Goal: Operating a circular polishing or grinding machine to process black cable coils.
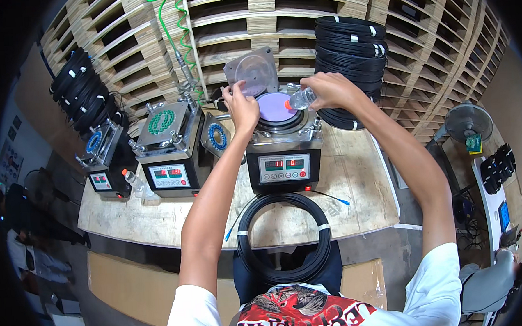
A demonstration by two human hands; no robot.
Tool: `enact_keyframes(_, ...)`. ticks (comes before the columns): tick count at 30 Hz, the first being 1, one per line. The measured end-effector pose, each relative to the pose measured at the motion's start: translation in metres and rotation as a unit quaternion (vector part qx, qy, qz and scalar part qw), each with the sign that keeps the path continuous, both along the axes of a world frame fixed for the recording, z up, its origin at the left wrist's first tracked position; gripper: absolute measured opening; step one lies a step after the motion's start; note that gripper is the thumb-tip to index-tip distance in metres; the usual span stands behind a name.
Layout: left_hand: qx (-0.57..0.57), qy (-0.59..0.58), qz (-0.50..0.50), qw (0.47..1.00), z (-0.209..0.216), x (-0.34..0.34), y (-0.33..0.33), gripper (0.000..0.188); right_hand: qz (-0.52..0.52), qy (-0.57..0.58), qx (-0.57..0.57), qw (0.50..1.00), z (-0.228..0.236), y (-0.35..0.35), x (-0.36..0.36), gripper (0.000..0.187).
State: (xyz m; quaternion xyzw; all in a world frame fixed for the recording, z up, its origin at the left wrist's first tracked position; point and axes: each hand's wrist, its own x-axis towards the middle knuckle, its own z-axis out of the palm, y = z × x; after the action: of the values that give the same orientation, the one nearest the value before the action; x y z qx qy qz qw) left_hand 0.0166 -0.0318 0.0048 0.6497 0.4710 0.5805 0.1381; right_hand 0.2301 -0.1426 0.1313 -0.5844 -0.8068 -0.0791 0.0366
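Bottle (306, 97) is gripped in right hand (332, 92), tipped over pad (275, 109) at 2 o'clock; left hand (243, 108) at 9, grip can't be told. Pad could be flooded by oversqueezing.

- The view looks out from the person's head, through the left one of two fisheye cameras worn side by side.
- It faces forward and down: the printed white shirt (308, 315) fills the near edge, the black cable coil (286, 272) and wooden workbench (368, 208) follow, and stacked wooden pallets (249, 16) close the far side.
- The polishing machine (277, 142) stands near, just beyond the middle, seen from above its front, between left forearm (213, 211) and right forearm (416, 173).
- The lens reaches wide, to a floor fan (469, 122) on the right; straight edges curve toward the dark circular rim.
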Motion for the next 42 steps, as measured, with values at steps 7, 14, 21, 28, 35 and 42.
enact_keyframes(7, -0.043, 0.005, 0.005, 0.999, -0.004, -0.001, 0.000, 0.055, 0.028, -0.093, -0.050, 0.994, 0.011, 0.022, -0.023, 0.052)
enact_keyframes(14, -0.058, -0.004, 0.012, 0.998, 0.003, 0.000, -0.008, 0.054, 0.060, -0.057, -0.067, 0.994, 0.015, 0.043, -0.055, 0.054)
enact_keyframes(21, -0.072, 0.004, 0.002, 0.997, 0.003, -0.001, -0.010, 0.056, 0.036, -0.017, -0.036, 0.999, 0.001, 0.089, -0.054, 0.052)
enact_keyframes(28, -0.048, 0.004, 0.016, 0.999, 0.001, -0.002, -0.010, 0.057, -0.013, -0.011, -0.017, 1.000, -0.003, 0.075, -0.004, 0.049)
enact_keyframes(35, -0.037, -0.016, 0.006, 0.999, 0.007, -0.003, -0.012, 0.055, -0.016, 0.063, -0.113, 0.992, 0.004, 0.023, -0.001, 0.058)
enact_keyframes(42, -0.035, -0.025, -0.015, 0.999, -0.002, -0.002, -0.009, 0.054, 0.038, 0.182, -0.059, 0.981, -0.037, 0.027, 0.001, 0.056)
